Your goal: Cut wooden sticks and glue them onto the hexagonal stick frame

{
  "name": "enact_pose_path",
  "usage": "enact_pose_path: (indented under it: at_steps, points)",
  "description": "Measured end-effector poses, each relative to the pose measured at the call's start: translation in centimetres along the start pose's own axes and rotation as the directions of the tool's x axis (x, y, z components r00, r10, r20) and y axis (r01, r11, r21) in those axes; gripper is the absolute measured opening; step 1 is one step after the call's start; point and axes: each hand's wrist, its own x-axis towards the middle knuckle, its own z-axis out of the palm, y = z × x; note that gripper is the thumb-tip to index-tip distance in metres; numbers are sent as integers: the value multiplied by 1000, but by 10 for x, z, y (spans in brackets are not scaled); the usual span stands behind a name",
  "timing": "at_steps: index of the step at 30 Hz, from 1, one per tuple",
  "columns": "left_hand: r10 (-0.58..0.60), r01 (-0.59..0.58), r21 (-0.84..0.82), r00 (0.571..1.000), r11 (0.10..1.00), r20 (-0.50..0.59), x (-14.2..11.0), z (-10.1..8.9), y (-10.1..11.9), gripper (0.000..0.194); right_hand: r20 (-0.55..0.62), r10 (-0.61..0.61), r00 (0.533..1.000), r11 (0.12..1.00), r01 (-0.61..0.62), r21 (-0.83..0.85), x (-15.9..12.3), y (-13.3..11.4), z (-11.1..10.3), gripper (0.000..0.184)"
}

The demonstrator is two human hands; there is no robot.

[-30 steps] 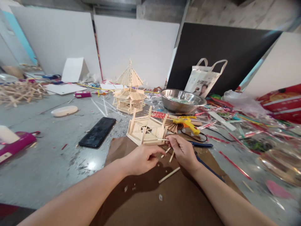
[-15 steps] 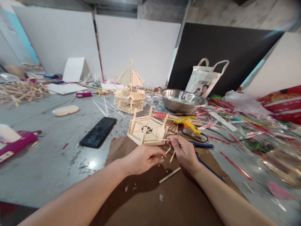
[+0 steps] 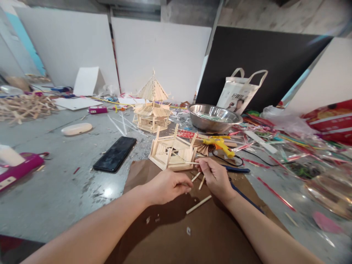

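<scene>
My right hand (image 3: 216, 179) pinches a thin wooden stick (image 3: 189, 163), whose free end reaches over the near right edge of a hexagonal stick frame (image 3: 172, 152). The frame has a woven-looking floor and several short upright posts. My left hand (image 3: 169, 187) is in front of the frame with fingers curled in and tips close together; whether anything is between them is hidden. Its fingertips are beside short loose sticks (image 3: 202, 182) lying on brown paper (image 3: 165, 234). A longer stick (image 3: 198, 204) lies nearer to me. Blue-handled pliers (image 3: 246, 198) lie partly behind my right wrist.
Beyond the frame stands a stick pavilion (image 3: 153, 106) with a pointed roof. A yellow glue gun (image 3: 220, 145) with a black cord and a steel bowl (image 3: 214, 119) are at the right, among plastic strips. A phone (image 3: 114, 154) and a white oval case (image 3: 76, 129) lie left.
My left fingers have curled in and drawn slightly down, closer together. My right hand stays nearly still with the stick at the frame's edge. The view has shifted slightly.
</scene>
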Motion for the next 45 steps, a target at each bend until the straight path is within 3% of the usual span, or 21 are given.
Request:
enact_pose_path:
  at_steps: [6, 10, 14, 21, 23, 26, 28, 32, 38, 42, 45]
  points:
    - [126, -126, -11, 991, 992, -51, 0, -3, 5, 27, 2, -4, 1000, 1000, 4, 15, 0, 0, 0, 18]
    - [44, -47, -22, 993, 999, -113, -2, -4, 7, 22, 7, 0, 1000, 1000, 0, 19, 1, 1, 0, 18]
    - [-4, 5, 3, 965, 1000, -262, -3, -8, 8, 30, -1, -8, 1000, 1000, 8, 1, 1, 0, 0, 17]
    - [-125, 143, -1, 862, 990, -492, -1, -6, -2, 28, -13, -62, 998, 996, 61, -63, 3, -2, -1, 13]
    - [-181, 156, -93, 797, 983, -576, 0, -5, -6, 18, -4, -67, 998, 996, 67, -55, 3, -1, -1, 13]
    - [-290, 165, -242, 645, 956, -706, 2, -7, -10, 19, 6, -71, 997, 996, 71, -62, 2, 0, -1, 13]
    - [-347, 177, -303, 598, 936, -723, 4, -9, -13, 23, 7, -77, 997, 994, 78, -79, 2, 0, 0, 13]
    - [-465, 294, -361, 601, 885, -650, 6, -8, -22, 25, 9, -75, 997, 993, 75, -92, 2, 0, 0, 13]
    - [-657, 524, -399, 641, 752, -397, 9, -10, -29, 29, 70, -10, 997, 999, 13, -42, 3, 0, 2, 14]
    - [-666, 549, -409, 706, 729, -240, 10, -15, -26, 27, 123, 9, 992, 1000, -5, -29, 4, 0, 3, 15]
    - [-641, 513, -451, 743, 731, -194, 10, -17, -26, 26, 158, 26, 987, 998, -17, -58, 4, 0, 4, 17]
